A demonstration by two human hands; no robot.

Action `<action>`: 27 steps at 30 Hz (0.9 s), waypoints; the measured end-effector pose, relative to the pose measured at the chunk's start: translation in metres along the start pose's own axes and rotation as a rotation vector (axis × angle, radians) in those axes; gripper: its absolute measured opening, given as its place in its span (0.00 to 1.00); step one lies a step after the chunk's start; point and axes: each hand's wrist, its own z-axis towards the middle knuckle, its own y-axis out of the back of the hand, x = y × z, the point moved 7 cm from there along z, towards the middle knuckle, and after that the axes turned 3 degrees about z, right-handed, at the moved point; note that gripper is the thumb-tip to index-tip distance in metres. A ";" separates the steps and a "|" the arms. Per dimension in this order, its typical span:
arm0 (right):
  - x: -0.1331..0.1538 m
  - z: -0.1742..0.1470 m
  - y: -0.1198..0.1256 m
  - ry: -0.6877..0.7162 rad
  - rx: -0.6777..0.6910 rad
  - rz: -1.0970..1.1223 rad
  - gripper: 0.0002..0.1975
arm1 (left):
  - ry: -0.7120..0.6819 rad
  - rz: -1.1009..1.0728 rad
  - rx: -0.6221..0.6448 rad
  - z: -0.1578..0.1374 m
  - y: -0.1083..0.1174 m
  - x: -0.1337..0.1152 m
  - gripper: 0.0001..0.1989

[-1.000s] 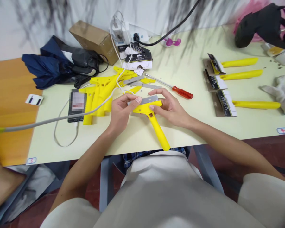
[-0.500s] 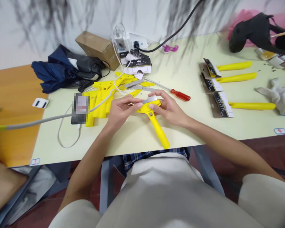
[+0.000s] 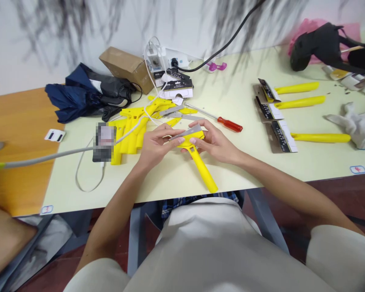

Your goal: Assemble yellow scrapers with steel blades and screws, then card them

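Observation:
Both hands grip the head of a yellow scraper (image 3: 203,168), whose handle points down toward the table's front edge. A flat grey metal blade (image 3: 192,132) lies along the top of that head. My left hand (image 3: 154,147) is closed on the head's left end, thumb on the front face. My right hand (image 3: 217,142) pinches the right end, its thumb near the neck and its index finger behind the blade. Just beyond the hands lie several yellow scraper handles and parts (image 3: 130,132), loose grey blades (image 3: 182,115) and a screwdriver (image 3: 229,124) with a red handle.
Three carded yellow scrapers (image 3: 320,138) lie at the right, near a whitish glove (image 3: 363,125). A cardboard box (image 3: 124,67), a dark blue umbrella (image 3: 76,93) and black-and-white packaging (image 3: 178,88) stand behind. A grey cable (image 3: 48,155) crosses the left side beside a phone-like device (image 3: 103,142).
The blade has tilted so more of its flat face shows above the scraper's head. Both hands keep their grip with small finger shifts. The whole view has shifted slightly.

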 end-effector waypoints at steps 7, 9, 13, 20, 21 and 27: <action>0.004 0.001 0.007 0.050 -0.071 -0.035 0.26 | -0.063 0.055 -0.046 0.000 0.004 -0.009 0.13; 0.006 0.001 0.007 0.059 -0.074 -0.027 0.25 | -0.065 0.053 -0.057 0.000 0.003 -0.008 0.13; 0.009 0.002 0.006 0.097 -0.104 -0.018 0.22 | -0.006 0.007 -0.118 -0.003 0.001 0.000 0.13; 0.004 0.003 0.005 0.086 -0.150 0.016 0.19 | 0.068 -0.106 -0.171 -0.008 -0.007 0.010 0.15; 0.004 0.003 0.004 0.085 -0.155 0.016 0.19 | 0.066 -0.116 -0.177 -0.008 -0.007 0.010 0.15; 0.002 0.002 0.005 0.073 -0.187 -0.010 0.20 | 0.013 -0.115 -0.177 -0.009 -0.012 0.005 0.13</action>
